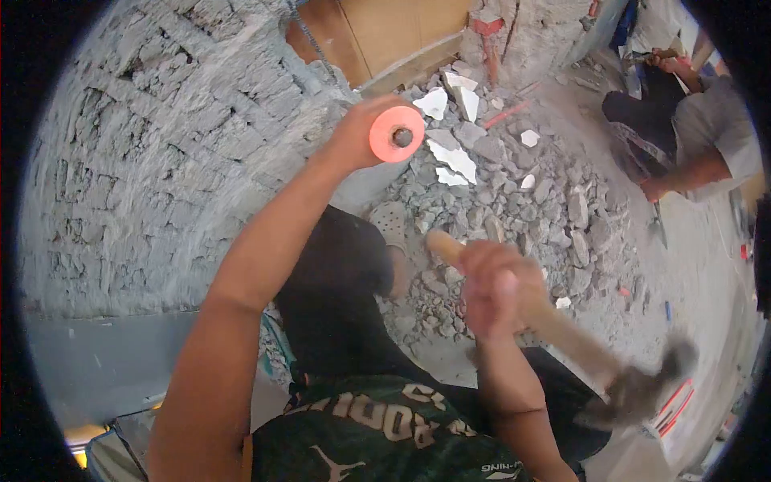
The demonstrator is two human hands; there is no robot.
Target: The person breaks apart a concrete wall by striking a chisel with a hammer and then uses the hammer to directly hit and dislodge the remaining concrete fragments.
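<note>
My left hand (357, 132) is closed around a chisel with a round orange hand guard (384, 146), held up close to the rough wall. The chisel's metal striking end (402, 137) points up toward me; its tip is hidden below. In my right hand (498, 285) is a hammer (582, 341), gripped by its wooden handle. The hammer head (642, 390) hangs out to the lower right, blurred by motion and apart from the chisel.
Broken rubble (554, 209) with white shards (454, 159) covers the floor ahead. A chipped wall (152, 169) rises at left, near a brown wooden panel (393, 32). At right a crouching person (703, 128) works close by. Red strips (676, 408) lie at lower right.
</note>
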